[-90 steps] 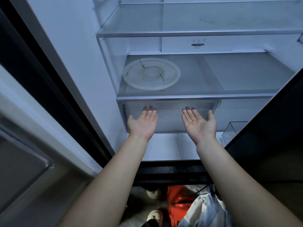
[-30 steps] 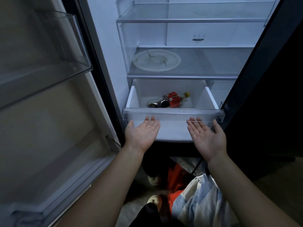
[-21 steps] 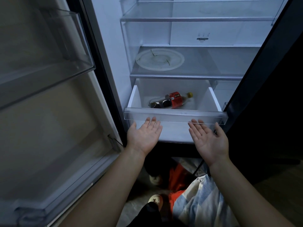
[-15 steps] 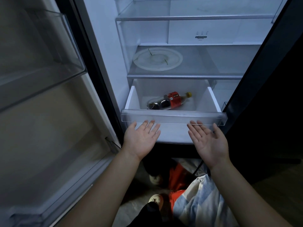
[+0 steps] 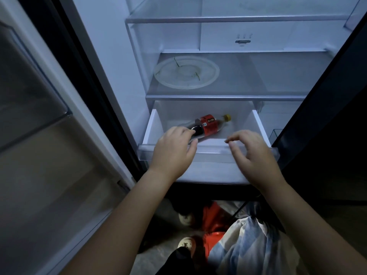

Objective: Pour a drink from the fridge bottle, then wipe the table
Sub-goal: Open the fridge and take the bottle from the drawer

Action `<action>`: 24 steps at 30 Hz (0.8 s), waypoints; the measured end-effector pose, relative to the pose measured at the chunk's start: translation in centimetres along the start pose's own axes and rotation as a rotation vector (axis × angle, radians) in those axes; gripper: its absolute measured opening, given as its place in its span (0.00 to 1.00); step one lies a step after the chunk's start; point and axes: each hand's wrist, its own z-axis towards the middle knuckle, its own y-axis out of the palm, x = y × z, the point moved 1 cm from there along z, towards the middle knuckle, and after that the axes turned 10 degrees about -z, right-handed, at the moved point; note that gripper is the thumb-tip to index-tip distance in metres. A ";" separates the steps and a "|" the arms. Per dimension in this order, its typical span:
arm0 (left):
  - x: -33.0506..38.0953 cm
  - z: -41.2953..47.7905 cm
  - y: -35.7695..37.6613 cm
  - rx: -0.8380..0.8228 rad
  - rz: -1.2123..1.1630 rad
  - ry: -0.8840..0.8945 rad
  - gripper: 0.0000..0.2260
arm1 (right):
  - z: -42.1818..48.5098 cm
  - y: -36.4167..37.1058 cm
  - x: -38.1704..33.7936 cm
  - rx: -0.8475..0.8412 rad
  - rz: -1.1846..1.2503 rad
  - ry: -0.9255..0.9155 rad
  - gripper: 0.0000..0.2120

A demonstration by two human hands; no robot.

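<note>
An open fridge (image 5: pixel 119 56) with its bottom drawer (image 5: pixel 153 126) pulled out. A bottle (image 5: pixel 210 126) with a red label and yellow cap lies on its side inside. The left hand (image 5: pixel 174 147), palm down with fingers loosely curled, reaches the bottle's dark base but is not closed around it; contact is unclear. The right hand (image 5: pixel 250 151) hovers over the drawer front, fingers relaxed, holding nothing. The task looks barely begun: lifting the bottle, pouring and wiping all remain.
</note>
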 end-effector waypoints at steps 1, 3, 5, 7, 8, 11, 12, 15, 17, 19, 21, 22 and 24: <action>-0.4 0.6 0.4 0.001 0.028 0.026 0.20 | 0.6 0.5 0.3 -0.054 -0.038 -0.023 0.10; -1.4 1.7 0.7 -0.025 0.076 0.021 0.22 | 1.2 1.7 0.9 -0.163 -0.087 -0.019 0.12; -2.3 2.4 0.9 -0.057 0.099 0.007 0.24 | 1.4 2.5 1.3 -0.203 -0.165 -0.035 0.11; -2.9 2.7 1.3 -0.089 0.085 0.011 0.25 | 1.6 2.5 1.4 -0.224 -0.199 -0.042 0.11; -3.1 2.7 1.5 -0.104 0.075 0.010 0.25 | 1.8 2.5 1.3 -0.241 -0.200 -0.033 0.11; -3.3 2.5 2.1 -0.099 0.085 0.018 0.22 | 3.4 2.3 1.2 -0.287 -0.182 -0.008 0.12; -3.4 2.5 2.2 -0.095 0.077 0.012 0.21 | 4.3 2.3 1.2 -0.291 -0.195 -0.020 0.12; -3.4 2.4 2.1 -0.070 0.041 -0.001 0.19 | 8.1 3.1 1.5 -0.370 -0.308 -0.069 0.17; -3.5 2.3 2.1 -0.067 0.031 -0.003 0.18 | 10.6 4.5 1.7 -0.520 -0.400 -0.099 0.23; -3.5 2.4 2.2 -0.082 0.026 -0.010 0.17 | 12.9 6.4 1.7 -0.657 -0.461 -0.117 0.26; -3.6 2.4 2.1 -0.080 0.026 -0.024 0.17 | 14.7 8.3 1.5 -0.742 -0.526 -0.137 0.27; -3.6 2.4 2.2 -0.074 0.022 -0.027 0.17 | 15.5 9.2 1.6 -0.766 -0.562 -0.156 0.27; -3.7 2.4 2.3 -0.058 0.018 -0.021 0.16 | 16.5 10.6 1.9 -0.793 -0.601 -0.169 0.28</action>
